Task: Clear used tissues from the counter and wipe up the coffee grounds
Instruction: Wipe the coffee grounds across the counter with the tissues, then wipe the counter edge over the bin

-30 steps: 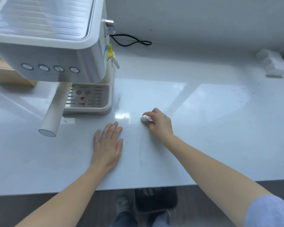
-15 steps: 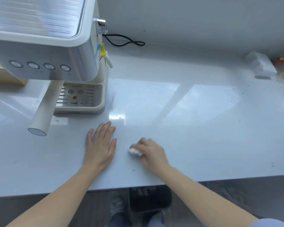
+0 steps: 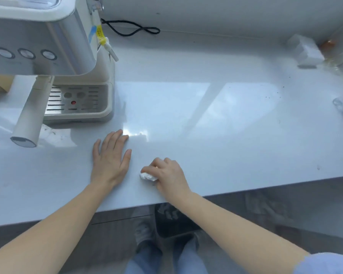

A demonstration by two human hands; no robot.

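Still, glossy white counter [image 3: 216, 123], scattered grounds [image 3: 273, 93].

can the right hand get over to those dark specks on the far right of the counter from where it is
Probably yes: the right hand, holding the tissue, has bare counter between it and the specks, though they lie well away.

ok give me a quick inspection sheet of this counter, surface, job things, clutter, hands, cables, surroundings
surface: white glossy counter, dark coffee specks scattered toward the far right, faint smudges in front of the coffee machine.
job's things: one crumpled white tissue near the front edge.
clutter: white block at the back right, something clear at the right edge, too blurred to name.
hands: left hand flat on the counter, empty; right hand pressing the tissue down.
cables: black cord looped along the back wall.
surroundings: dark bin on the floor below the counter edge, some white scraps inside.
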